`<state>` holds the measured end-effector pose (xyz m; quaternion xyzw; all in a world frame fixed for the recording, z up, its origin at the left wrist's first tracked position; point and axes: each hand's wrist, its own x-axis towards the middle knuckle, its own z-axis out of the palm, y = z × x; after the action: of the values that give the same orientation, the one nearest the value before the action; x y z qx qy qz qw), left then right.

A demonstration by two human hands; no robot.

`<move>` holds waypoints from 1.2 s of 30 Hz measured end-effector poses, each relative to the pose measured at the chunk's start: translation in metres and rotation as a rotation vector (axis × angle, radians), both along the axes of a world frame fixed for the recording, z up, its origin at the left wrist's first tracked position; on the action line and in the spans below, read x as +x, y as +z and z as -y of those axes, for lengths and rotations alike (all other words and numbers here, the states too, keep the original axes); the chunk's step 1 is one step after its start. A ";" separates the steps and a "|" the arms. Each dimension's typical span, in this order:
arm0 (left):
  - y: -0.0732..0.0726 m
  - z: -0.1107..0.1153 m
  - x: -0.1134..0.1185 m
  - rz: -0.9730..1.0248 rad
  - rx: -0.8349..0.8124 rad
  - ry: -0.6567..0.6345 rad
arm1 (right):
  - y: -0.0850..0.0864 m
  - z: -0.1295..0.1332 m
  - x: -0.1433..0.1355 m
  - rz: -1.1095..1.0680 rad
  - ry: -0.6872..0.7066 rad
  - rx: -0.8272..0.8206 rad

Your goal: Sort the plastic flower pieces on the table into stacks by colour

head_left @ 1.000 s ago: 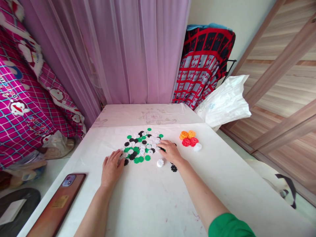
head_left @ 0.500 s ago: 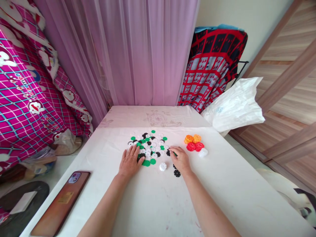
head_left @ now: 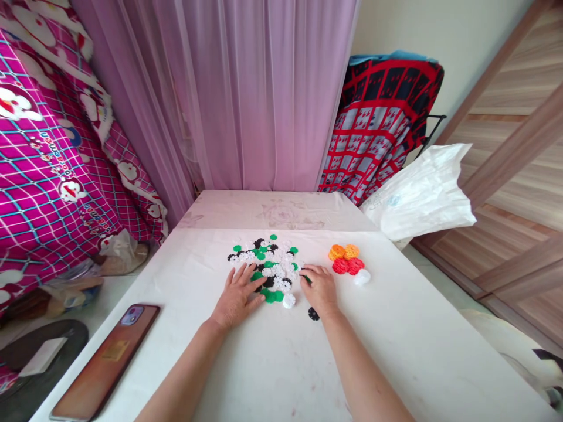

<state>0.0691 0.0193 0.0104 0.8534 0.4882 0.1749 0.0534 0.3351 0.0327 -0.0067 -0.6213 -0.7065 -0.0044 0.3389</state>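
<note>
A loose spread of small plastic snowflake discs [head_left: 278, 270], white, black and green, lies in the middle of the table. My left hand [head_left: 236, 299] rests palm down at the spread's near left side, fingers apart and touching several discs. On the right side my right hand [head_left: 321, 288] is curled, and a black and green edge shows between its thumb and fingers; the palm hides the rest. A white disc stack [head_left: 289, 300] sits between the hands beside green discs. One black disc [head_left: 314, 314] lies by my right wrist.
Grouped discs stand to the right: orange stacks [head_left: 343, 252], red stacks [head_left: 348, 266] and a white stack [head_left: 362, 277]. A phone [head_left: 108, 362] lies at the table's left edge. A white plastic bag [head_left: 424, 193] stands past the far right edge, near a purple curtain [head_left: 268, 94].
My left hand has slid slightly right and nearer, its fingers spreading, with discs shifting nearer. The white stack now sits beside the green discs. My right hand has curled and moved slightly nearer.
</note>
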 end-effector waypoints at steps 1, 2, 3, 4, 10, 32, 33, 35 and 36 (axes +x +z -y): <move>0.001 0.003 0.002 -0.009 -0.003 -0.014 | -0.001 0.000 0.001 -0.006 -0.023 0.004; 0.002 0.005 0.005 -0.014 -0.009 -0.025 | -0.002 0.000 0.001 -0.013 -0.041 0.015; 0.003 0.005 0.009 -0.018 -0.017 -0.036 | -0.002 0.000 0.002 -0.020 -0.048 0.031; 0.004 0.006 0.012 -0.020 -0.022 -0.048 | -0.002 0.001 0.002 -0.025 -0.041 0.049; 0.005 0.004 0.022 -0.016 -0.003 -0.102 | 0.008 0.006 -0.001 -0.030 0.249 0.023; 0.005 0.021 0.016 -0.052 0.124 -0.065 | 0.014 0.008 -0.005 0.116 0.267 -0.142; 0.004 0.022 0.013 -0.050 0.125 -0.041 | 0.013 0.008 -0.005 0.112 0.262 -0.138; 0.003 0.024 0.007 -0.047 0.130 0.010 | 0.012 0.009 -0.005 0.108 0.254 -0.128; 0.002 0.024 0.004 -0.043 0.131 0.033 | 0.012 0.009 -0.005 0.106 0.251 -0.123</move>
<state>0.0728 -0.0049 0.0128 0.8504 0.4907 0.1891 -0.0160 0.3303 0.0241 0.0051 -0.5465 -0.7945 0.0485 0.2603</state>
